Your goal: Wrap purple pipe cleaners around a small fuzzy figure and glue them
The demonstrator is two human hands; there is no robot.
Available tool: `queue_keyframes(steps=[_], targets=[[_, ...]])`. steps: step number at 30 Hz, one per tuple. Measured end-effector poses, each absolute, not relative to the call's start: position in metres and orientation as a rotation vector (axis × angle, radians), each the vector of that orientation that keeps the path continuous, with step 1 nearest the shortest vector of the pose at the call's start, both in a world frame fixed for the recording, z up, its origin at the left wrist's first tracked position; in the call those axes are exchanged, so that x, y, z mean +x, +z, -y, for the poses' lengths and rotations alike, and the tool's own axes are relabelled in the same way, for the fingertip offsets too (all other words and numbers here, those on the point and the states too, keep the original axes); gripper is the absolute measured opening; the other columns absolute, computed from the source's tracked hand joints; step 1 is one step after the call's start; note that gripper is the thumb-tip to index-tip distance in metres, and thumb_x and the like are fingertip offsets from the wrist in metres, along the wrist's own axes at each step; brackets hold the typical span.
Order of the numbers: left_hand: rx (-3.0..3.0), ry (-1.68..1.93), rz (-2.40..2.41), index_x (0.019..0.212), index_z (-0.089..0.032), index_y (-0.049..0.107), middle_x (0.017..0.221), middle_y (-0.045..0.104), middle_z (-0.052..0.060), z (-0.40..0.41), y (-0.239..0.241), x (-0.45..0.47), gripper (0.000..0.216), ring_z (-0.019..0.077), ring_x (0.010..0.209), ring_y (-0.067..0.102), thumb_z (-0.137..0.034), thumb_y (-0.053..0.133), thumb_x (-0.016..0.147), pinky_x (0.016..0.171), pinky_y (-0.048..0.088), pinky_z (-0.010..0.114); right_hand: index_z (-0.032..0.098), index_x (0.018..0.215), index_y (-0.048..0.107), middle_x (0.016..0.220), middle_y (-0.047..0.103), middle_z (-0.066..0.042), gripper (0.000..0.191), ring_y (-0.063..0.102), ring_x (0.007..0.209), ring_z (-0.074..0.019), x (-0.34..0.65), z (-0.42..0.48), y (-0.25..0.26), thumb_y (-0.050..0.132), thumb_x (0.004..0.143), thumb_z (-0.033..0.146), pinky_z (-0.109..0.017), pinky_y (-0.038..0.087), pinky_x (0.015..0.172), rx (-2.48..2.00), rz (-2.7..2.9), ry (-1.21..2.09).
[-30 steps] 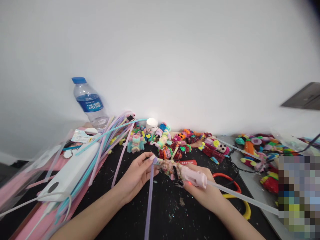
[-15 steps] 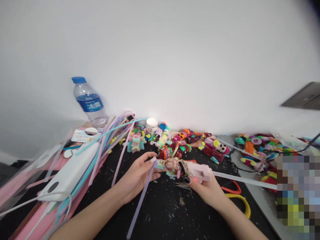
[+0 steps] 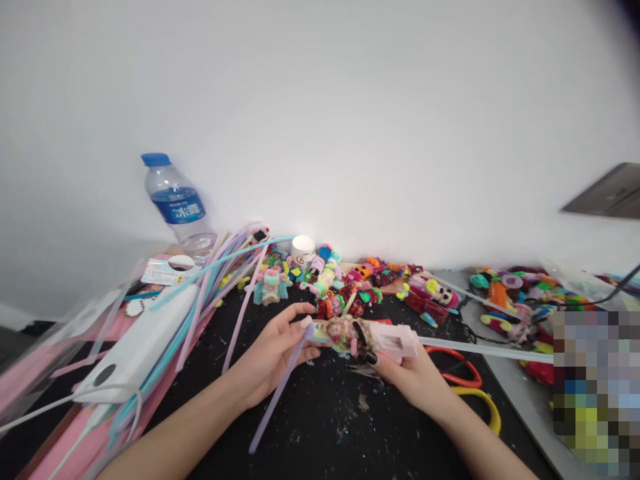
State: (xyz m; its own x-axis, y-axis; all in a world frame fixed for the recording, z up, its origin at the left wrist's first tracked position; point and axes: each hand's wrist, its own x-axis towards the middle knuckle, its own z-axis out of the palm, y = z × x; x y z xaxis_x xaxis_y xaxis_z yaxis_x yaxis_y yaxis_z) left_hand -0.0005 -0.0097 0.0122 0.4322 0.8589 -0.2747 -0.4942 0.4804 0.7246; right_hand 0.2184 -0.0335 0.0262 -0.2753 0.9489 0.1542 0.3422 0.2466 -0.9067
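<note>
Near the blue-labelled bottle (image 3: 177, 203), your left hand (image 3: 273, 357) pinches a lilac pipe cleaner (image 3: 280, 393); your right hand (image 3: 415, 380) grips the glue gun (image 3: 395, 339).

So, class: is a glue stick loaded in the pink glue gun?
Loaded: a long clear glue stick juts from the rear of the pink glue gun in the right hand; the left hand pinches a lilac pipe cleaner.

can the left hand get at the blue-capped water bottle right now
Probably not at once: the left hand pinches a lilac pipe cleaner, and the clear plastic blue-capped water bottle stands far back, behind a fan of pastel pipe cleaners.
</note>
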Motion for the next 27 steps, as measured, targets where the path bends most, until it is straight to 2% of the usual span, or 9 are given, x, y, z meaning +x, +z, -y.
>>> queue_keyframes(steps=[7, 13, 20, 24, 27], targets=[[0.615, 0.918, -0.704, 0.102, -0.021, 0.053, 0.086, 0.069, 0.004, 0.009, 0.012, -0.001, 0.032, 0.0142, 0.075, 0.067, -0.027, 0.069, 0.076, 0.069, 0.05, 0.024, 0.015, 0.095, 0.068, 0.085, 0.069, -0.009, 0.03, 0.063, 0.074, -0.0221, 0.222, 0.034, 0.024, 0.061, 0.079, 0.039, -0.033, 0.053, 0.068, -1.199, 1.76, 1.025], [0.628, 0.908, -0.683, 0.104, -0.021, 0.053, 0.087, 0.068, 0.004, 0.01, 0.012, -0.002, 0.031, 0.0139, 0.076, 0.066, -0.027, 0.068, 0.077, 0.071, 0.05, 0.025, 0.016, 0.088, 0.069, 0.074, 0.066, -0.006, 0.032, 0.06, 0.066, -0.0198, 0.217, 0.035, 0.033, 0.06, 0.079, 0.046, -0.031, 0.053, 0.065, -1.164, 1.77, 1.091], [0.667, 0.896, -0.639, 0.106, -0.02, 0.051, 0.09, 0.07, 0.007, 0.009, 0.01, -0.001, 0.037, 0.015, 0.077, 0.067, -0.029, 0.07, 0.075, 0.069, 0.049, 0.024, 0.017, 0.083, 0.067, 0.056, 0.054, 0.001, 0.035, 0.046, 0.048, -0.0124, 0.218, 0.035, 0.028, 0.062, 0.077, 0.051, -0.026, 0.049, 0.055, -1.155, 1.692, 1.169], [0.678, 0.896, -0.63, 0.107, -0.02, 0.051, 0.09, 0.07, 0.007, 0.01, 0.009, -0.002, 0.04, 0.0159, 0.077, 0.067, -0.032, 0.071, 0.074, 0.068, 0.049, 0.024, 0.016, 0.082, 0.065, 0.051, 0.048, 0.004, 0.033, 0.04, 0.045, -0.0102, 0.219, 0.034, 0.025, 0.063, 0.077, 0.049, -0.025, 0.046, 0.053, -1.15, 1.674, 1.21], [0.69, 0.897, -0.643, 0.109, -0.019, 0.05, 0.091, 0.07, 0.008, 0.011, 0.009, -0.001, 0.045, 0.0172, 0.077, 0.067, -0.034, 0.072, 0.073, 0.067, 0.049, 0.025, 0.017, 0.083, 0.064, 0.051, 0.047, 0.004, 0.03, 0.042, 0.046, -0.0111, 0.22, 0.032, 0.024, 0.063, 0.078, 0.046, -0.025, 0.046, 0.053, -1.149, 1.678, 1.183]])
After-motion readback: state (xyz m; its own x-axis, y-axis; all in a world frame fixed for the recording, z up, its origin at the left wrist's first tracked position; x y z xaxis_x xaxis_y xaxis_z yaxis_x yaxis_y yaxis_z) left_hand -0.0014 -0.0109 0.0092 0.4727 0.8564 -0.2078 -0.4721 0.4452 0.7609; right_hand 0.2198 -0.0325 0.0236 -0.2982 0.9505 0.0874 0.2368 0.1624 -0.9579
